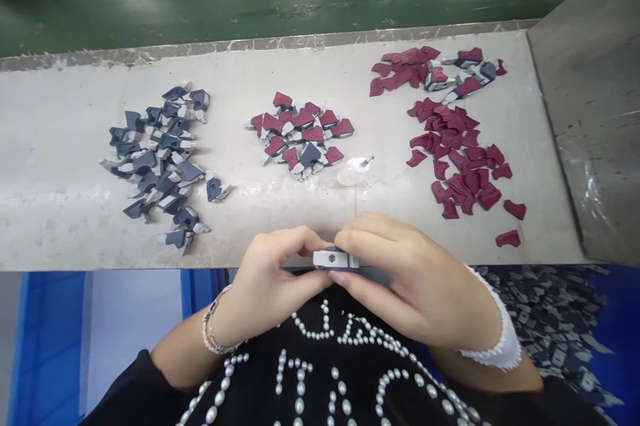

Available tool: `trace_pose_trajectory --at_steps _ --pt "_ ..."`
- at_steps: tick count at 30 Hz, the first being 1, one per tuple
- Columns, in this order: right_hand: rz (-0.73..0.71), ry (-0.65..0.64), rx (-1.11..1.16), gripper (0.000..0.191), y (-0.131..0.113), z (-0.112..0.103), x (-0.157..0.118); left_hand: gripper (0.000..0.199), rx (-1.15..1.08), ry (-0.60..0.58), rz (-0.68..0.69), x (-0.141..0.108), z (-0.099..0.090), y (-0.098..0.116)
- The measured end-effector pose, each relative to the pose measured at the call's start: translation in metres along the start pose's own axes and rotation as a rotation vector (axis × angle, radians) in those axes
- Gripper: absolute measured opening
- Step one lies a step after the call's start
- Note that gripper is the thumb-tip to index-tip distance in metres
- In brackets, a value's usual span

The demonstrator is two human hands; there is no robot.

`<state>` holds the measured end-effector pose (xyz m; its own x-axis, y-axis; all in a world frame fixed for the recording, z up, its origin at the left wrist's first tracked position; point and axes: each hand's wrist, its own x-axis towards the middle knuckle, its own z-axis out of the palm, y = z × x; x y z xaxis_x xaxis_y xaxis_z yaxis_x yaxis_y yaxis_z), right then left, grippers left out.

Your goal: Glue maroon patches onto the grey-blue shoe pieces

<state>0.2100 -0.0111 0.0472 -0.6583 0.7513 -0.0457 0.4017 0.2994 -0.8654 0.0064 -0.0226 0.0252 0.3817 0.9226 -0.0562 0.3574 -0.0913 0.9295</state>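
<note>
Between my two hands, just off the bench's front edge, is a small white and dark blue plastic part (332, 259) with a dark hole in its white side. My left hand (280, 273) pinches its left end between thumb and fingers. On the other end, my right hand (400, 273) closes with thumb below and fingers above. Beyond my hands lies a pile of similar parts with maroon faces (303, 129). Beside that pile stands a small clear bottle with a thin metal tip (353, 171).
Blue and white parts (160, 163) are heaped on the bench's left. Loose maroon pieces (463, 159) cover its right side, near several assembled parts (465, 73). A metal panel (590, 106) bounds the right. Below are a blue bin (50, 339) and a heap of parts (555, 319).
</note>
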Motion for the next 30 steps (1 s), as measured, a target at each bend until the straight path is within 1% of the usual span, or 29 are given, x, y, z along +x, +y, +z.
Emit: trace_pose_trajectory --at_steps 3,6,9,11,14,15,16,17,19,20,21,22,23,24,26,28,30 --pt "-0.029 0.006 -0.012 0.017 -0.001 0.000 0.001 0.019 -0.023 0.009 0.013 0.000 0.000 -0.001" --pt "0.023 0.003 -0.036 0.016 0.001 0.001 0.001 0.020 -0.056 0.012 -0.044 0.001 -0.001 -0.005" --pt "0.068 -0.037 -0.005 0.012 0.007 0.002 0.002 0.018 -0.102 -0.055 -0.107 0.002 -0.003 -0.009" --pt "0.078 -0.053 0.011 0.014 0.012 0.003 0.004 0.016 -0.135 -0.099 -0.129 0.002 -0.004 -0.011" --pt "0.127 -0.053 0.047 0.012 0.018 0.003 0.006 0.014 -0.134 -0.106 -0.162 0.005 -0.008 -0.016" --pt "0.152 -0.043 0.077 0.016 0.020 0.001 0.005 0.013 -0.122 -0.100 -0.181 0.008 -0.012 -0.018" --pt "0.173 -0.022 0.117 0.025 0.023 -0.002 0.003 0.012 -0.107 -0.076 -0.195 0.012 -0.017 -0.020" --pt "0.183 0.010 0.168 0.032 0.026 -0.007 0.000 0.012 -0.091 -0.025 -0.198 0.017 -0.023 -0.023" --pt "0.145 0.065 0.314 0.040 0.035 -0.017 -0.008 0.016 -0.077 0.135 -0.172 0.031 -0.038 -0.028" --pt "0.104 0.066 0.420 0.043 0.040 -0.022 -0.013 0.020 -0.086 0.213 -0.158 0.039 -0.045 -0.030" --pt "0.064 0.049 0.534 0.047 0.045 -0.027 -0.018 0.025 -0.098 0.263 -0.158 0.047 -0.051 -0.032" --pt "0.034 0.017 0.638 0.055 0.050 -0.031 -0.023 0.032 -0.096 0.279 -0.172 0.055 -0.056 -0.033" --pt "0.023 -0.010 0.716 0.066 0.055 -0.034 -0.026 0.040 -0.075 0.271 -0.186 0.063 -0.059 -0.034" --pt "0.027 -0.026 0.762 0.077 0.059 -0.036 -0.029 0.048 -0.031 0.253 -0.195 0.069 -0.062 -0.035" --pt "0.055 -0.012 0.783 0.097 0.066 -0.035 -0.033 0.058 0.101 0.240 -0.195 0.077 -0.065 -0.035" --pt "0.060 0.029 0.818 0.111 0.073 -0.031 -0.033 0.060 0.244 0.256 -0.202 0.077 -0.070 -0.035" --pt "0.021 0.056 0.913 0.115 0.079 -0.024 -0.032 0.055 0.410 0.293 -0.227 0.071 -0.078 -0.036"
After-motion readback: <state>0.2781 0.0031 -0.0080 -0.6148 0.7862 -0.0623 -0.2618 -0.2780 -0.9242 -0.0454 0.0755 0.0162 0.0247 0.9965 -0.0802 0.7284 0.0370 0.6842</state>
